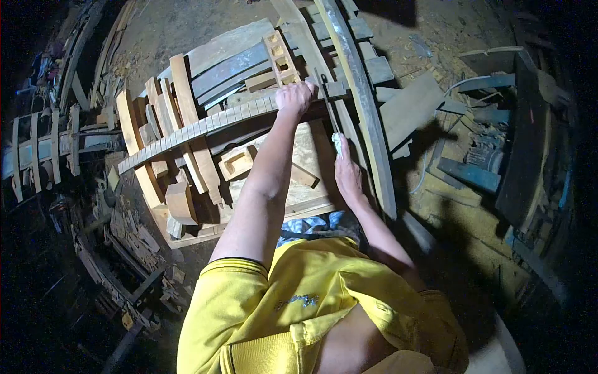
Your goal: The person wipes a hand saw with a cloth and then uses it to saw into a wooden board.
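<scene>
A long, slightly curved wooden strip (pixel 212 123) with many cross marks lies over several loose boards. Near its right end my left hand (pixel 295 98) is closed on it. My right hand (pixel 347 171) is wrapped round the pale handle of a hand saw (pixel 331 109). The narrow blade points away from me, beside the strip's right end, just right of my left hand. Whether the teeth touch the wood cannot be made out. Beyond my left hand lies a wooden piece with square recesses (pixel 281 59).
Upright boards (pixel 134 143) and a wood block (pixel 180 203) stand at the left of the bench. A long thick beam (pixel 364 106) runs along the right. Further right are a motor (pixel 484 156) and a loose panel (pixel 411 109). Scrap wood lies at the lower left.
</scene>
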`<state>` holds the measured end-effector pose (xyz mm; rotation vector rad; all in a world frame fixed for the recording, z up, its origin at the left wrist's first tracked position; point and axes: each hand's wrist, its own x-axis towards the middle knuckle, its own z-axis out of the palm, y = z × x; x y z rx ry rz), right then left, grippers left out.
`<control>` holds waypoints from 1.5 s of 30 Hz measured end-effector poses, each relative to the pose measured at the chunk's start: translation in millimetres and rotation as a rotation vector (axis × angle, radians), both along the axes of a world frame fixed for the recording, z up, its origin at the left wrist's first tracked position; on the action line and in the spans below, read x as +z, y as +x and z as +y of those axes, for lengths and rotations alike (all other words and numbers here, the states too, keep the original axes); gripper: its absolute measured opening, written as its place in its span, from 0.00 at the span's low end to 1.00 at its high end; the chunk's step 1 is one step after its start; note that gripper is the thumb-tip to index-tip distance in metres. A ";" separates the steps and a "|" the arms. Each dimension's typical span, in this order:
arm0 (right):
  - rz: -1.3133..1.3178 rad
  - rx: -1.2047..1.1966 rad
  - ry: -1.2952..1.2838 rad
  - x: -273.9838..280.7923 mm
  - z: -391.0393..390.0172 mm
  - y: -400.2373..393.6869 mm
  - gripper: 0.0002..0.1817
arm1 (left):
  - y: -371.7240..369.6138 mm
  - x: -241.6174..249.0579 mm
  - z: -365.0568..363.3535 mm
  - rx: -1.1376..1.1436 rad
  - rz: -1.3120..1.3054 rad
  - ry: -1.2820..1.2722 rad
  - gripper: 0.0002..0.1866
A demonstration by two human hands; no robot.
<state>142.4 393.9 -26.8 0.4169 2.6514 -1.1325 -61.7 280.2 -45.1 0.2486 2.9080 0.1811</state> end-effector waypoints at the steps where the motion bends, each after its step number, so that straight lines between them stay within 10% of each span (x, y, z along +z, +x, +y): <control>1: 0.003 -0.003 0.006 3.8 -0.8 -5.2 0.29 | -1.4 -0.8 -0.2 -0.003 0.003 0.006 0.23; 29: -0.089 -0.103 0.019 -22.9 -10.2 -85.6 0.25 | -6.9 -16.4 -4.1 -0.120 -0.002 -0.054 0.21; 37: -0.243 0.027 -0.064 43.6 15.4 -4.9 0.25 | -1.1 -5.7 0.7 -0.223 0.050 -0.164 0.12; 39: -0.388 -0.356 -0.388 10.6 2.7 -30.6 0.55 | 6.2 -1.0 1.7 -0.253 0.044 -0.180 0.13; 41: -0.475 -0.298 -0.551 13.1 5.9 -75.4 0.55 | 4.7 6.6 6.0 -0.236 0.062 -0.176 0.17; 45: -0.194 -0.383 -0.276 5.4 -6.1 -74.3 0.29 | -3.0 -7.3 5.2 -0.158 0.001 -0.181 0.18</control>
